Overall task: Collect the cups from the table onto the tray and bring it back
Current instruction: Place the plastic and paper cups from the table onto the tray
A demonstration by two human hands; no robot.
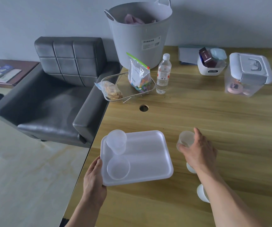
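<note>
A white plastic tray lies on the wooden table near its left edge. Two clear cups stand on the tray's left side: one at the far corner, one nearer me. My left hand grips the tray's near-left rim. My right hand is closed around a third clear cup to the right of the tray. Two more white cups, one closer to the hand and one nearer me, stand partly hidden behind my right forearm.
At the back stand a grey tub, a water bottle, a wire basket with bagged items, a small white bin and a lidded clear container. A cable hole is mid-table. A dark armchair sits left of the table.
</note>
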